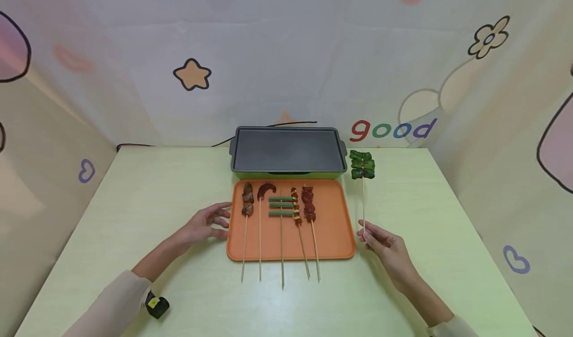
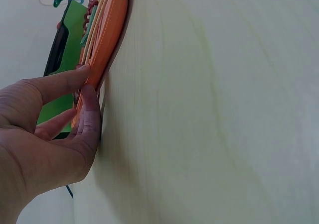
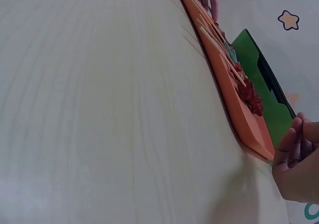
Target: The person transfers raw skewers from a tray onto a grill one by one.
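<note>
My right hand (image 1: 388, 251) pinches the lower part of a wooden stick bearing green pepper pieces (image 1: 362, 165), held upright right of the orange tray (image 1: 333, 237). My left hand (image 1: 207, 222) is at the tray's left rim, fingers spread and fingertips at the edge. In the left wrist view the left hand (image 2: 55, 119) meets the orange rim (image 2: 117, 25). On the tray lie skewers: brownish meat chunks (image 1: 247, 208), a curled dark red piece (image 1: 266, 190), green bean pieces (image 1: 281, 206), a red-and-pale skewer (image 1: 296, 208) and dark red meat (image 1: 308, 204). Their sticks overhang the front.
A grill (image 1: 288, 150) with a dark flat plate and green base stands directly behind the tray. Its black cord (image 1: 224, 141) runs left along the back. A printed curtain (image 1: 286, 68) rises behind the pale table (image 1: 188, 287). A black wrist device (image 1: 156, 305) sits by the left sleeve.
</note>
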